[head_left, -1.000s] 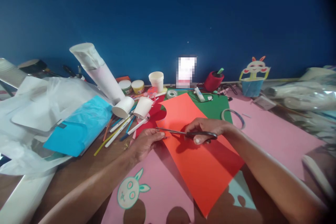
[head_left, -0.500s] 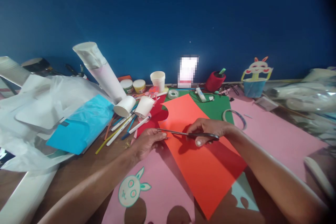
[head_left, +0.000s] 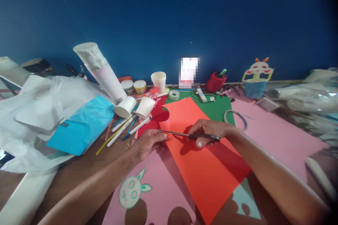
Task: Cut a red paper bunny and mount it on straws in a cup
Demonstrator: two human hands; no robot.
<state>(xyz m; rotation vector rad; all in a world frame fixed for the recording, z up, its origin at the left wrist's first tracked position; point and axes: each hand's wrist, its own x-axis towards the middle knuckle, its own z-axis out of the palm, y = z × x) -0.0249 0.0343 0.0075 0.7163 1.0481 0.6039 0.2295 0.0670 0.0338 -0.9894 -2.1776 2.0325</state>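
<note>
The orange sheet lies aslant in front of the person; take its middle as the clock's centre, with the wall at twelve.

The right hand is over the sheet, fingers closed round the handles of the scissors. The blades look drawn together and point to nine o'clock, their tip meeting the left hand at the sheet's edge. That hand's thumb and fingers are narrow, nearly together; whether they pinch the paper I cannot tell. A rounded notch bites into the sheet's edge at about eleven, just beyond the left hand.

Toward eight, a pink sheet shows beneath the orange one, and a bunny face outlined in green lies on it. Some pale blue paper peeps out at four. At ten, a red sheet sits next to two white cups tipped on their sides, with markers strewn just below them. A green sheet spreads at one, bearing a tube; a roll of tape rests at eleven. A ring lies near two, and farther off, between one and two, stands a blue cup with a rabbit's head above it.
</note>
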